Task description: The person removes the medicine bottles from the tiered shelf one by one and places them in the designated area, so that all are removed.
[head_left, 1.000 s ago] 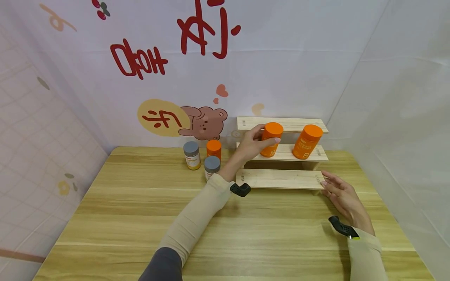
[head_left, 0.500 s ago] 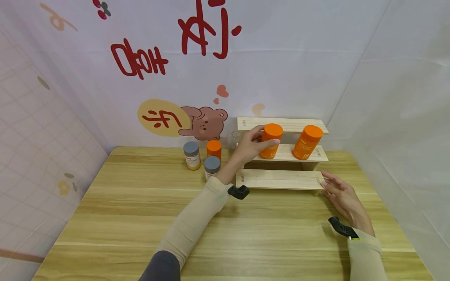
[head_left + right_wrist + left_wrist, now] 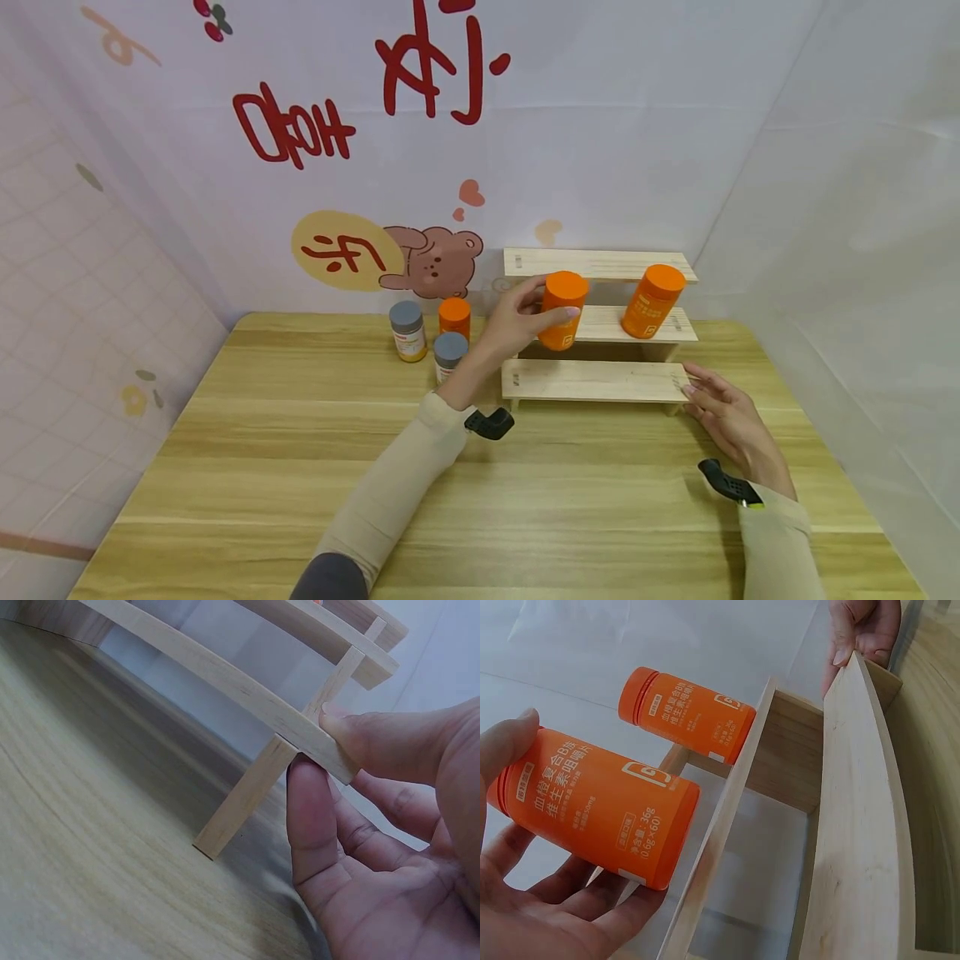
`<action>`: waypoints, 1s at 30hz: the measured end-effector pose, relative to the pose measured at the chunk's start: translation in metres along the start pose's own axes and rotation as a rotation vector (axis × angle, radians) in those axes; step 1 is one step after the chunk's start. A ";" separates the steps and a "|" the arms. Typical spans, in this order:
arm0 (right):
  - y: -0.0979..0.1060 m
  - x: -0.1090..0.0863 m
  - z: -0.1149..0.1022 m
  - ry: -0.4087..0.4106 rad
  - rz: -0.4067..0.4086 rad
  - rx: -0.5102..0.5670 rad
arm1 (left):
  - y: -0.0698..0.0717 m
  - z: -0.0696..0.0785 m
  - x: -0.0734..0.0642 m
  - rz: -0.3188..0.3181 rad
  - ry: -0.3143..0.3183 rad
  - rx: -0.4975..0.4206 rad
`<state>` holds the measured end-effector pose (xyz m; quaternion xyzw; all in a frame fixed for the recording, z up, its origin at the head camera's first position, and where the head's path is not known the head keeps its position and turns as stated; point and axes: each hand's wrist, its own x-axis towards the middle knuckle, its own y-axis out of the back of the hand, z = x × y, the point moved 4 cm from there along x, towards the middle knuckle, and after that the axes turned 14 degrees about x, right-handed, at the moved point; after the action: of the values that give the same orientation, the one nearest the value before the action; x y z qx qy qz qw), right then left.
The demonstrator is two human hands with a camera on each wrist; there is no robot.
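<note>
My left hand [image 3: 508, 329] grips an orange bottle [image 3: 564, 295] with an orange lid, thumb on one side and fingers round the other. In the left wrist view this bottle [image 3: 604, 806] hangs in front of the middle board's edge. A second orange bottle [image 3: 652, 302] stands on the middle board of a three-tier wooden rack [image 3: 600, 381]. At the rack's right end my right hand [image 3: 731, 417] pinches the lowest board; in the right wrist view its thumb lies on top of the board [image 3: 225, 679] and a finger is underneath, beside the leg [image 3: 244, 799].
Left of the rack, two grey-lidded jars [image 3: 408, 332] and an orange-lidded bottle [image 3: 454, 317] stand on the wooden table [image 3: 315, 450]; my left forearm passes close to the nearer jar. A printed cloth wall [image 3: 622, 150] rises behind, with another wall at the right.
My left hand has lifted the orange bottle off the middle board and drawn it left and toward me. My right hand stays at the lowest board's end.
</note>
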<state>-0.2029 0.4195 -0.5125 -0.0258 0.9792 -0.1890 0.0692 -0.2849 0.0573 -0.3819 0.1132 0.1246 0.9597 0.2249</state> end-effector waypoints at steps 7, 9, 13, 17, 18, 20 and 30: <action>-0.001 0.000 -0.001 0.002 -0.001 -0.001 | 0.009 -0.002 -0.016 0.014 -0.028 -0.034; -0.001 0.000 -0.002 0.003 -0.008 0.000 | 0.012 -0.003 -0.021 0.016 -0.021 -0.030; 0.000 0.000 -0.002 0.006 -0.013 0.004 | 0.019 -0.006 -0.031 0.028 0.003 -0.008; 0.001 0.000 -0.002 0.006 -0.009 0.012 | 0.025 -0.007 -0.041 0.042 0.041 0.004; 0.001 0.000 -0.002 0.006 -0.009 0.015 | 0.027 -0.007 -0.044 0.045 0.049 0.004; 0.001 0.000 -0.002 0.005 -0.011 0.018 | 0.029 -0.008 -0.048 0.049 0.051 0.000; 0.001 0.000 -0.001 0.002 -0.014 0.014 | 0.049 -0.008 -0.070 0.058 0.013 -0.042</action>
<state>-0.2034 0.4204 -0.5120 -0.0321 0.9778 -0.1961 0.0669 -0.2456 -0.0187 -0.3862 0.1060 0.1026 0.9690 0.1983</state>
